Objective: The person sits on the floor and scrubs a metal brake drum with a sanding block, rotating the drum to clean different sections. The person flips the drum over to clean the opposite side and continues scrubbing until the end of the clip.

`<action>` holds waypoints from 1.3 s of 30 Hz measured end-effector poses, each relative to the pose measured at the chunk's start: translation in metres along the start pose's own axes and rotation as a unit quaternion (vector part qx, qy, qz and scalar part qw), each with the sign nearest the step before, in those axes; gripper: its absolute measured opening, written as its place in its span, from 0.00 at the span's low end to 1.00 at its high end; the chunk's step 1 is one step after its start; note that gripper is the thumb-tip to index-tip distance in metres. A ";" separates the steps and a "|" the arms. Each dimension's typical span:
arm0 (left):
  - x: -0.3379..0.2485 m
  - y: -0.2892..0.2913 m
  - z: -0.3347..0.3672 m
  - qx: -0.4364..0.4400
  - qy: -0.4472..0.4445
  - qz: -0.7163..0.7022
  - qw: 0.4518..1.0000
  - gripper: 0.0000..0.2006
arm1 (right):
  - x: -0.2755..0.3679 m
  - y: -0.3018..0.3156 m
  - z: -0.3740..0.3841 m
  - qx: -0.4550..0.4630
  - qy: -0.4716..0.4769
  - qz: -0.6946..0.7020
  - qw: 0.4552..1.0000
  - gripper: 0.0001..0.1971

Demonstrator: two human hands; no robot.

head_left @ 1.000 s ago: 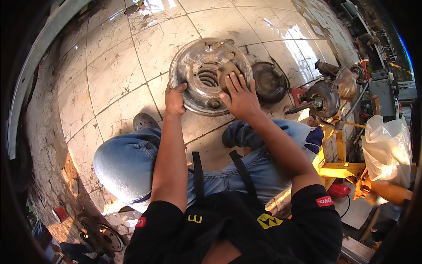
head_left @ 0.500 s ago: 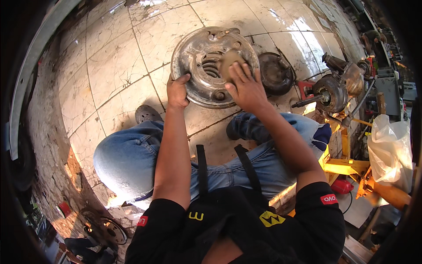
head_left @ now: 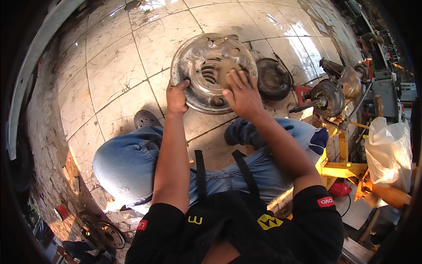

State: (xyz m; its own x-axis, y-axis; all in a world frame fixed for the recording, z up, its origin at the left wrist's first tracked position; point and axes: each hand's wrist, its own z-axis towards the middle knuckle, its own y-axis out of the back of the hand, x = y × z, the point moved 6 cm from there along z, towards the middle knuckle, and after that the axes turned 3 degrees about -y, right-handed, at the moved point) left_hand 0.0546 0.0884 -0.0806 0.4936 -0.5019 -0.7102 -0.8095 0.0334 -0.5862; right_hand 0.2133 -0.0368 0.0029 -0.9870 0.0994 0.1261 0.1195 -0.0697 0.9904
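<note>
A round grey metal backing plate [head_left: 200,57] lies on the tiled floor in front of me. My left hand [head_left: 176,97] grips its near left rim. My right hand [head_left: 241,92] lies flat on the plate's right side, fingers spread, pressing a brownish piece of abrasive paper [head_left: 225,69] against the metal. My knees in blue jeans frame the plate from below.
A dark round drum [head_left: 273,79] lies right of the plate. Further right stand an axle hub assembly [head_left: 330,94], a yellow metal stand [head_left: 340,169] and a white plastic bag [head_left: 389,152]. A shoe [head_left: 146,119] rests left of the plate. Cracked tiles [head_left: 110,66] cover the floor.
My right hand has slid over the plate's right side with the abrasive paper. The left hand stays on the rim. The view has shifted slightly downward.
</note>
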 end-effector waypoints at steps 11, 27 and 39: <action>-0.007 0.000 -0.006 -0.013 0.009 0.017 1.000 0.21 | 0.018 0.014 -0.007 -0.002 -0.009 0.039 0.999 0.28; 0.002 0.001 -0.009 -0.024 0.026 -0.035 0.999 0.22 | 0.027 0.020 0.004 -0.055 0.052 -0.010 0.997 0.20; 0.022 0.000 -0.030 -0.002 0.068 -0.059 0.996 0.16 | -0.029 0.113 0.026 -0.185 -0.130 0.142 0.964 0.18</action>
State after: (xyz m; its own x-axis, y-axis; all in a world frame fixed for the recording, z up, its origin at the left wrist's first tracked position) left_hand 0.0563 0.0509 -0.0845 0.5373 -0.6151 -0.5770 -0.7498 -0.0350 -0.6607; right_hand 0.2578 -0.0219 0.1125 -0.8542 0.2665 0.4465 0.2870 -0.4743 0.8323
